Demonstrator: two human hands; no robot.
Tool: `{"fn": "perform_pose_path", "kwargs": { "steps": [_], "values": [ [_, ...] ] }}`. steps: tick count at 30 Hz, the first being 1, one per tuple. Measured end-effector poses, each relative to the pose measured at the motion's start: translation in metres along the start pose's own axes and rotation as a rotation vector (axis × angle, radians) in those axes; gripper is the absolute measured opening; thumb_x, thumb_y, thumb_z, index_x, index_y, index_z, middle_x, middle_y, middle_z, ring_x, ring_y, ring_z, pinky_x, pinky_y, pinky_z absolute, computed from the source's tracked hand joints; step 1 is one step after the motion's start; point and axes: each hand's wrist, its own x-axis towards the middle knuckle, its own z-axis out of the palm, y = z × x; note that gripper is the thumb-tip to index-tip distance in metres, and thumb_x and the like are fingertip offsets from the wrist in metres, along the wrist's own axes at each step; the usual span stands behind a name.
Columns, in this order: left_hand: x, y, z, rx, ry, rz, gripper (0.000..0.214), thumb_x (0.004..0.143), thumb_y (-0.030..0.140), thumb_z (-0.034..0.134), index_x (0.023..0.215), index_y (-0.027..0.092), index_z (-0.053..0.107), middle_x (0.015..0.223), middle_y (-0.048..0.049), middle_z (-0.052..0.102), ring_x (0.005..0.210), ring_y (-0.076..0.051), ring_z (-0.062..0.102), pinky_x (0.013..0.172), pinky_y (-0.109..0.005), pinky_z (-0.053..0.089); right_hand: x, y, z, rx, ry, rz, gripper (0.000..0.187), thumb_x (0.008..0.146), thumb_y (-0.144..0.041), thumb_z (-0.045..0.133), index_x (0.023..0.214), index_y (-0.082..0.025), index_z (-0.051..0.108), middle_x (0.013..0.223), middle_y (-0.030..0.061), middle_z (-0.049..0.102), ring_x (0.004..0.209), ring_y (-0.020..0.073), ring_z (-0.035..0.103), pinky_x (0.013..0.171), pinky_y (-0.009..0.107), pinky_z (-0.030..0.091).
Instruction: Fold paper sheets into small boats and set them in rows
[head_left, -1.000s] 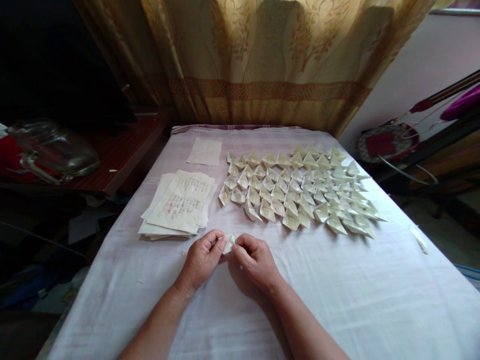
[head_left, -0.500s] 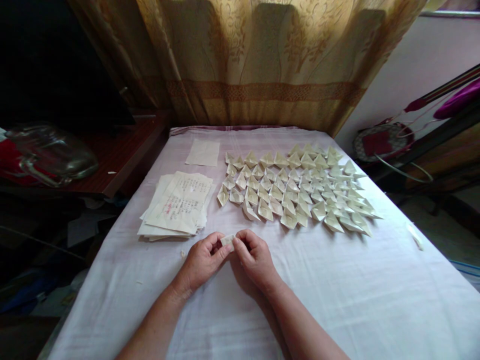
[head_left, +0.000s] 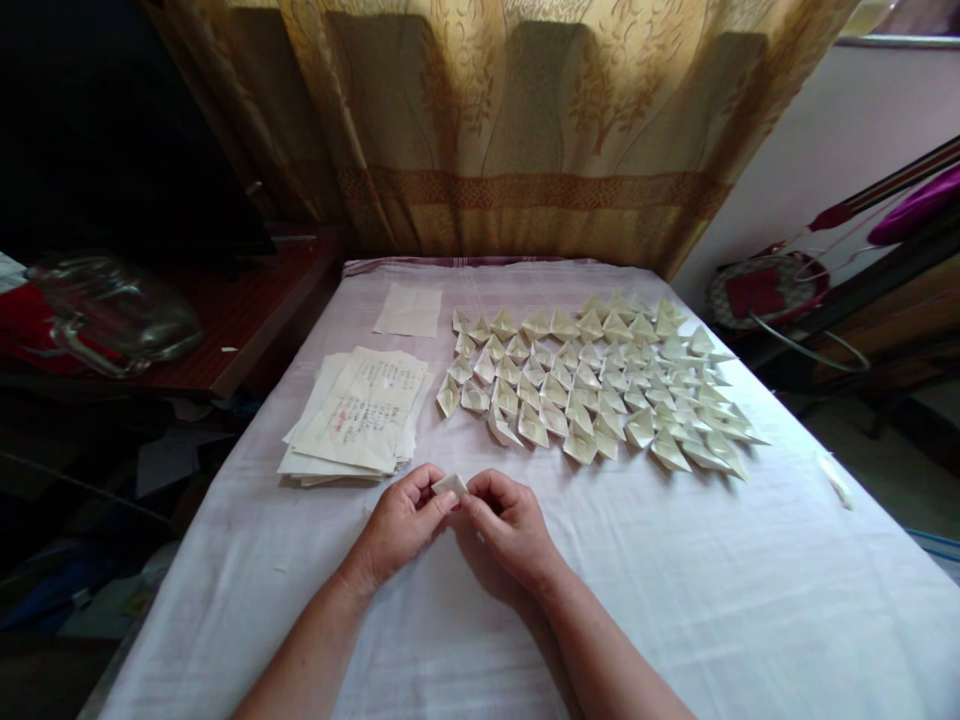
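Observation:
A small folded piece of paper (head_left: pixel 451 485) is pinched between my two hands above the front part of the table. My left hand (head_left: pixel 407 515) grips its left side, thumb on the near face. My right hand (head_left: pixel 512 522) has thumb and forefinger closed on its lower right corner. Beyond the hands to the right stand many folded paper boats (head_left: pixel 555 390) in close rows. To the left, just past my left hand, lies a stack of paper sheets (head_left: pixel 356 410), the top one covered in handwriting.
One blank sheet (head_left: pixel 409 310) lies near the table's far end. A white cloth (head_left: pixel 675 600) covers the table. A glass jar (head_left: pixel 112 305) lies on a dark red cabinet (head_left: pixel 247 340) at left. Behind hangs a gold curtain (head_left: pixel 480 185). A white scrap (head_left: pixel 836 482) lies near the right edge.
The folded paper has turned in my fingers and now shows a pointed corner upward. My right fingers have shifted to its lower corner. The view has tilted slightly.

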Motion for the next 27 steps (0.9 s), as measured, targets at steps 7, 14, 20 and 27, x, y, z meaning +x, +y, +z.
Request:
{"fn": "perform_pose_path", "kwargs": {
  "steps": [7,14,20,27],
  "values": [
    [0.0,-0.0005,-0.001,0.125,0.101,0.099,0.028,0.082,0.046,0.06,0.079,0.019,0.061,0.055,0.0051,0.05,0.046,-0.008,0.044,0.041,-0.017,0.035,-0.0011,0.0009,-0.0024,-0.109,-0.043,-0.016,0.013,0.074,-0.023,0.055,0.062,-0.019,0.053,0.053,-0.0048,0.05,0.051,0.0091,0.042,0.049,0.02,0.034],
    [-0.001,-0.0026,0.0051,0.129,0.174,0.151,0.026,0.082,0.043,0.061,0.072,0.018,0.06,0.059,0.0027,0.056,0.053,-0.011,0.052,0.046,-0.019,0.045,-0.0006,-0.0039,0.0003,-0.051,-0.03,-0.008,0.017,0.082,-0.031,0.058,0.072,-0.018,0.061,0.06,-0.0024,0.057,0.055,0.0102,0.049,0.052,0.02,0.039],
    [-0.0028,-0.0012,0.0047,0.146,0.093,0.11,0.023,0.084,0.042,0.06,0.083,0.019,0.063,0.052,0.0051,0.054,0.044,-0.009,0.049,0.042,-0.018,0.04,0.0014,0.0027,0.0009,-0.051,0.038,-0.038,0.017,0.082,-0.031,0.059,0.07,-0.018,0.061,0.06,-0.0025,0.059,0.054,0.0103,0.051,0.053,0.021,0.04],
    [-0.0003,-0.0037,0.0001,0.216,0.135,0.15,0.022,0.082,0.039,0.062,0.083,0.018,0.068,0.06,0.0015,0.061,0.05,-0.011,0.053,0.046,-0.019,0.042,0.0016,0.0043,-0.004,-0.186,0.024,-0.128,0.015,0.085,-0.029,0.061,0.082,-0.018,0.071,0.069,0.0008,0.066,0.059,0.0113,0.056,0.056,0.021,0.042]
  ]
}}
